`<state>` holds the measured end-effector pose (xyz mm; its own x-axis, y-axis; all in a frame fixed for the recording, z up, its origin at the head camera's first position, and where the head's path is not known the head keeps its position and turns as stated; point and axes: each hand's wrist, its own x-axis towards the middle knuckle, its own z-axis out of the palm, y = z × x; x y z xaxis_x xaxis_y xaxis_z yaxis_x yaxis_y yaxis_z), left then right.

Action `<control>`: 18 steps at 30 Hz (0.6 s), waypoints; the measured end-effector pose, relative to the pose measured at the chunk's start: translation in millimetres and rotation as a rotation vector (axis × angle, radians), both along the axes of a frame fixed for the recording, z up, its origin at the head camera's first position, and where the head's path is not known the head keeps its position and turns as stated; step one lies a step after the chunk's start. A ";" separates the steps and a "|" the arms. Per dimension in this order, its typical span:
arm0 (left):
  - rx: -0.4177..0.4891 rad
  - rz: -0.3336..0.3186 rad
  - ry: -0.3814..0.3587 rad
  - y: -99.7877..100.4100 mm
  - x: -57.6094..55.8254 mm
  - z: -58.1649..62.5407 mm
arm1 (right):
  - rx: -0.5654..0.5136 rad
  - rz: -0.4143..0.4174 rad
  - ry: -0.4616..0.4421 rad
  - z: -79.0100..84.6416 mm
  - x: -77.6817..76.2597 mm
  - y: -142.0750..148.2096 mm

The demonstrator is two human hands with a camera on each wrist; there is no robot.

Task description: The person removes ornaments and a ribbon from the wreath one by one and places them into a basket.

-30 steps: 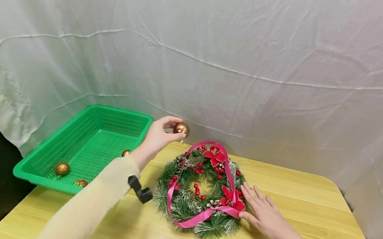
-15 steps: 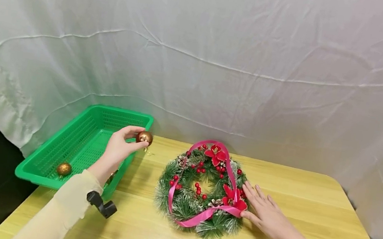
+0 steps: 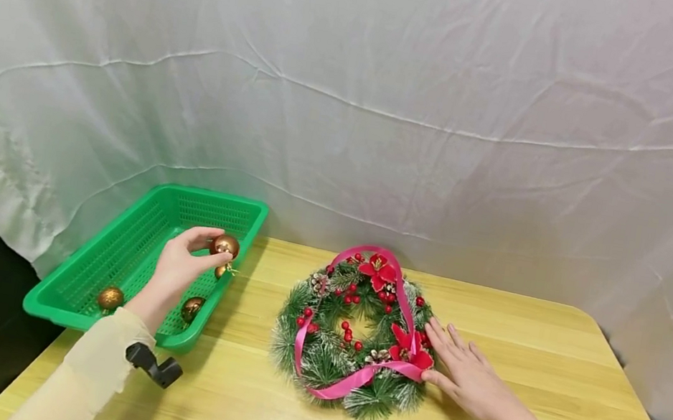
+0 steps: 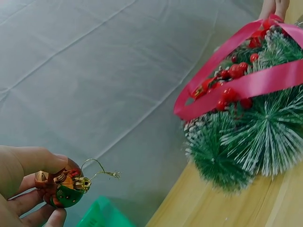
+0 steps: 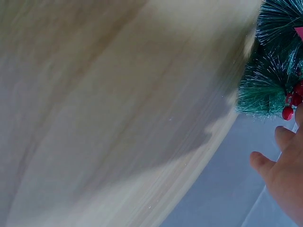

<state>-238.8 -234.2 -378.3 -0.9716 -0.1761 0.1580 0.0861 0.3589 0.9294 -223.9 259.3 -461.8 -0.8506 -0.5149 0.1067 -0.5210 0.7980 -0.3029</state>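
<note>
In the head view my left hand (image 3: 179,265) pinches a shiny copper bauble (image 3: 224,245) between thumb and fingers, over the right side of a green basket (image 3: 90,242). The left wrist view shows the bauble (image 4: 68,189) with its gold cap and a thin gold hanging loop. A green wreath (image 3: 323,364) with a pink ribbon (image 3: 342,387), red flowers and berries lies on the table. Its right edge is touched by my right hand (image 3: 476,387), whose fingers are spread and straight.
Inside the basket lie a gold bauble (image 3: 111,297) at the front left and a brown one (image 3: 192,308) at the front right; another shows partly below the held one. Wooden table (image 3: 526,340) spreads around the wreath, with pale cloth (image 3: 353,96) behind.
My left hand has moved left with the copper bauble, from beside the wreath to over the basket. The right hand has stayed at the wreath's edge.
</note>
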 end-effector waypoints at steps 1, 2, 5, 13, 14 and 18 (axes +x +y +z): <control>0.004 0.006 -0.001 -2.1 0.6 0.2 | 0.000 0.000 0.000 0.0 -0.1 -0.1; 0.007 0.011 -0.002 -4.2 1.2 0.5 | 0.000 0.000 0.000 0.1 0.0 0.0; 0.006 0.022 -0.002 -10.1 3.4 1.6 | 0.000 0.001 -0.002 0.5 -0.1 -0.1; -0.016 0.049 -0.002 -24.8 6.7 0.8 | -0.002 0.003 -0.001 0.2 -1.1 0.0; -0.015 0.052 -0.003 -26.3 6.9 0.3 | -0.003 0.004 0.000 -0.1 -1.2 0.0; -0.027 0.072 -0.014 -32.6 7.8 -1.8 | -0.004 0.001 -0.001 -0.8 -0.9 0.2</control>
